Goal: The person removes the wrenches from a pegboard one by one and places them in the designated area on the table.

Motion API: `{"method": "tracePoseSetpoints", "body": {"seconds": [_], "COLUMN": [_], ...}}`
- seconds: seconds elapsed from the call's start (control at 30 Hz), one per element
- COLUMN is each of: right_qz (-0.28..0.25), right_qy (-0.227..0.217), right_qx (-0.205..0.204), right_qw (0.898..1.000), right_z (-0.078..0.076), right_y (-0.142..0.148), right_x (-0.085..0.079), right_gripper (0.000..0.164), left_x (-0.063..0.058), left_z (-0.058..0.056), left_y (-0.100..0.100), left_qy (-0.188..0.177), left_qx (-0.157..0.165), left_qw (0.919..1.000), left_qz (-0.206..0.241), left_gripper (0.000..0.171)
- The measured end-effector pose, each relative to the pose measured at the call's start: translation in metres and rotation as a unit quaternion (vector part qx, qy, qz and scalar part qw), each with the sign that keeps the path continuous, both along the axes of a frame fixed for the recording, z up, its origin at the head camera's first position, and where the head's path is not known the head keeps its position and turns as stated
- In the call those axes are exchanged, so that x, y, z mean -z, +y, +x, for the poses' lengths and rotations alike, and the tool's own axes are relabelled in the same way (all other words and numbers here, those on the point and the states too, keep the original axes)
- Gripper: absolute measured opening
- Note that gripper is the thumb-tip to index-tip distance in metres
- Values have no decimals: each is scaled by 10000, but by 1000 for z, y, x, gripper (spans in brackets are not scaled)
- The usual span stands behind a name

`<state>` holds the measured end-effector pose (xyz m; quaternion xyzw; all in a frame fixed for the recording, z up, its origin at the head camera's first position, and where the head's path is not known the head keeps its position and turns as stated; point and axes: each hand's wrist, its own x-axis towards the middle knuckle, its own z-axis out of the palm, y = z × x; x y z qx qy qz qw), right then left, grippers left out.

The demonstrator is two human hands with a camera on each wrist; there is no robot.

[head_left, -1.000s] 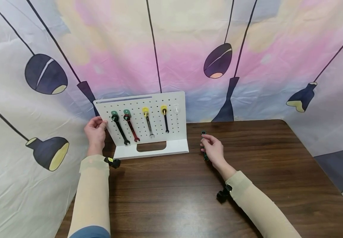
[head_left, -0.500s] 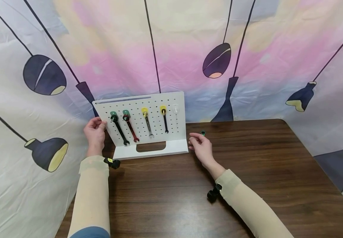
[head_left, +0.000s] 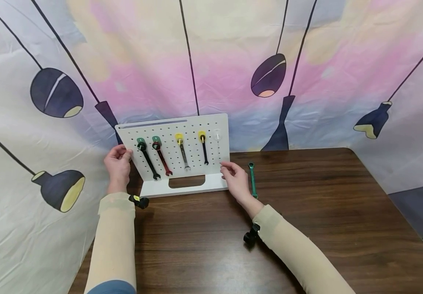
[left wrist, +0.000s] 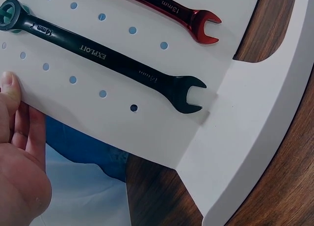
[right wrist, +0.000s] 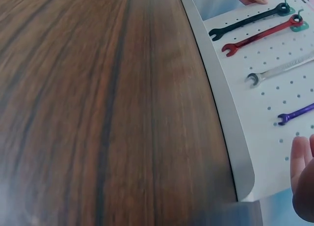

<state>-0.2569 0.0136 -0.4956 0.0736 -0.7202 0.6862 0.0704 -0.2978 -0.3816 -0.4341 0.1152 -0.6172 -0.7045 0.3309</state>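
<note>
Pinching pegboard [head_left: 193, 151] with left hand [head_left: 118, 163]; with fingers of right hand [head_left: 238, 182] loosely bent, gripping nothing. Hung between hands: four wrenches [head_left: 183, 154]. Unhung: green wrench [head_left: 253, 180], on bench [head_left: 204, 232] just beside right hand's fingers.

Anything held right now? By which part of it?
Left grip: the board, by its left edge. Right grip: nothing seen in it; whether it touches the board can't be told.

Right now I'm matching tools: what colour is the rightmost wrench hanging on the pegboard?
That wrench is purple, clearest in the right wrist view.
</note>
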Motion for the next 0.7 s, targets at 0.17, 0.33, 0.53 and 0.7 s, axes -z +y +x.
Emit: {"method": "tracePoseSetpoints", "body": {"seconds": [0.17, 0.33, 0.53, 0.7], "right_qz": [146, 198, 142, 214], "right_qy": [86, 193, 218, 258], "right_qx": [81, 179, 213, 213], "right_qw": [9998, 9995, 9994, 9992], "right_z": [-2, -2, -1, 0], "right_y": [-9, -19, -30, -35], "right_x": [-2, -5, -7, -9], "right_gripper": [30, 29, 28, 29], "left_x": [0, 2, 3, 2], "left_z": [-1, -1, -1, 0], "left_y": [0, 0, 0, 2], "left_qy": [9, 182, 226, 120], "left_qx": [-2, -2, 20, -43], "left_qw": [10000, 9998, 9997, 9999], "left_qz": [74, 30, 24, -5], "left_gripper": [25, 30, 30, 23]}}
